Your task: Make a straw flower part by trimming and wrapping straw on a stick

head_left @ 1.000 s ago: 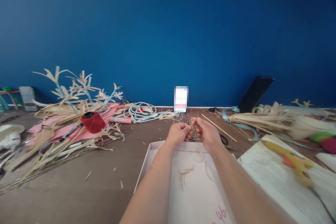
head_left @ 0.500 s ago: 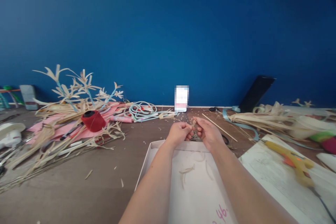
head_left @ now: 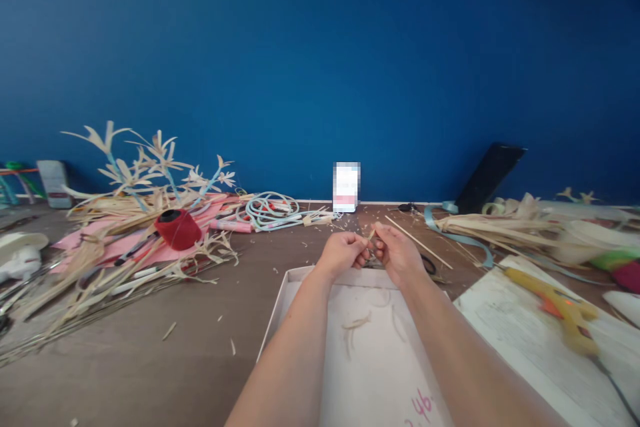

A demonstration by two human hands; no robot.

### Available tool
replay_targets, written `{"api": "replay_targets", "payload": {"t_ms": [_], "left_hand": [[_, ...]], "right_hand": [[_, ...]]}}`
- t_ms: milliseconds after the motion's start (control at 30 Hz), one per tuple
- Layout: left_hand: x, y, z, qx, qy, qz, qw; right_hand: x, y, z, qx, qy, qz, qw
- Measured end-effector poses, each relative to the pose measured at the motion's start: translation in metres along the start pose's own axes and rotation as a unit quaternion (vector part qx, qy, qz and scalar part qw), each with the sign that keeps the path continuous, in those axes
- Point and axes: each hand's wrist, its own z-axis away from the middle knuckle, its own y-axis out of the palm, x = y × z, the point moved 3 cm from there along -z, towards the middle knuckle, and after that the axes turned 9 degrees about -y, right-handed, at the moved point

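Note:
Both my hands meet over the far edge of a shallow white box (head_left: pixel 377 353). A small pale strip (head_left: pixel 371 235), like dried leaf or husk, shows between my fingertips. My left hand (head_left: pixel 345 252) is closed in a pinch at the strip's left side. My right hand (head_left: pixel 397 252) pinches it from the right, with the fingers curled. Part of the strip is hidden by the fingers. Some curled shavings (head_left: pixel 357 323) lie on the box below my wrists. Behind my right wrist a dark ring-shaped handle (head_left: pixel 429 265) is partly visible.
Left on the table are pale flowers (head_left: pixel 130 177) on blue stems, a red thread spool (head_left: pixel 180 230) and coiled light-blue tubing (head_left: pixel 273 210). A phone (head_left: pixel 345 187) leans on the blue wall. A yellow glue gun (head_left: pixel 555 307) lies on paper at right, near dried strips (head_left: pixel 490 227) and a thin stick (head_left: pixel 417 243).
My fingers have shifted very slightly around the pale strip, and its visible end looks shorter. Both hands stay in nearly the same place.

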Motion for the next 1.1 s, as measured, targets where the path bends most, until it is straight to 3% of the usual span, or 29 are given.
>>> {"api": "replay_targets", "payload": {"t_ms": [433, 733, 1100], "left_hand": [[0.0032, 0.0039, -0.0029, 0.031, 0.031, -0.028, 0.999], [0.0024, 0.0040, -0.0002, -0.013, 0.093, -0.129, 0.987], [0.0030, 0.0088, -0.0011, 0.018, 0.056, -0.050, 0.997]], "right_hand": [[-0.0023, -0.0019, -0.0017, -0.038, -0.050, 0.050, 0.997], [0.0038, -0.0018, 0.0002, -0.073, -0.078, 0.117, 0.987], [0.0000, -0.0075, -0.0026, -0.074, -0.122, 0.161, 0.976]]}}
